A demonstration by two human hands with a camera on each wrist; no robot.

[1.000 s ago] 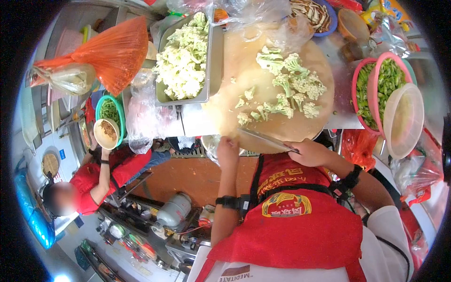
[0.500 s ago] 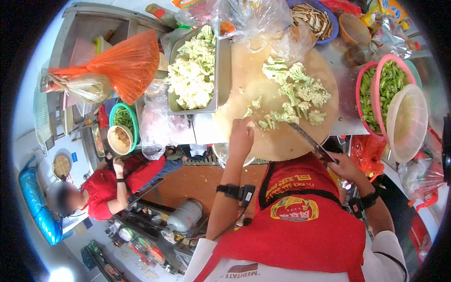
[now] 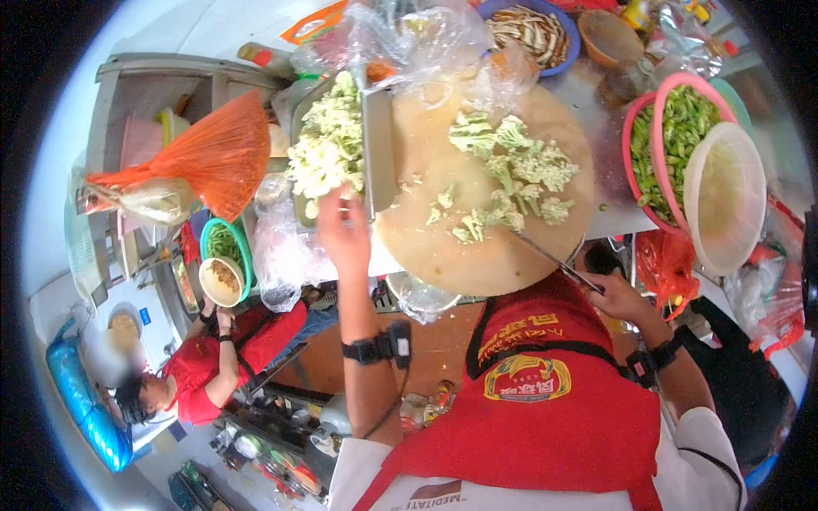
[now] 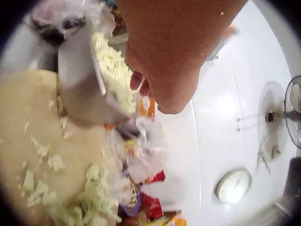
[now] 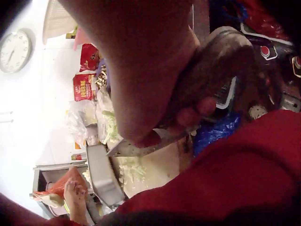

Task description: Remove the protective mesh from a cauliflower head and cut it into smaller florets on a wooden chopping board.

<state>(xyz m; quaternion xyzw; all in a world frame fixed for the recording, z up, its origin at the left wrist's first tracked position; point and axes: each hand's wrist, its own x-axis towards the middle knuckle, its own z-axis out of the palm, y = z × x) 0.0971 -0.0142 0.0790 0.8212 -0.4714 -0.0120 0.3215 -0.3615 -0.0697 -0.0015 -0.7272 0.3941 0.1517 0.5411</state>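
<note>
My left hand (image 3: 345,234) hangs over the near end of a metal tray (image 3: 381,162) heaped with cut cauliflower (image 3: 328,157). In the left wrist view its fingers (image 4: 136,81) are loosely bent above the florets, with nothing seen held in them. My right hand (image 3: 615,296) grips the handle of a kitchen knife (image 3: 550,257). The blade (image 5: 136,149) slants over the near right part of a round chopping board (image 3: 477,264), its tip close by loose cauliflower florets (image 3: 520,166). Smaller bits (image 3: 443,200) lie on the board's left side.
Pink baskets (image 3: 635,175) of cut green peppers and a translucent bowl (image 3: 724,200) stand at right. A blue bowl (image 3: 558,51) of sliced food and plastic bags (image 3: 426,38) sit behind the board. At left, another person (image 3: 226,366) in red is near a green-rimmed basin (image 3: 247,255).
My left hand has moved from the board's near edge leftward to the tray. My right hand has shifted right from the board's near edge, swinging the knife to a steeper slant.
</note>
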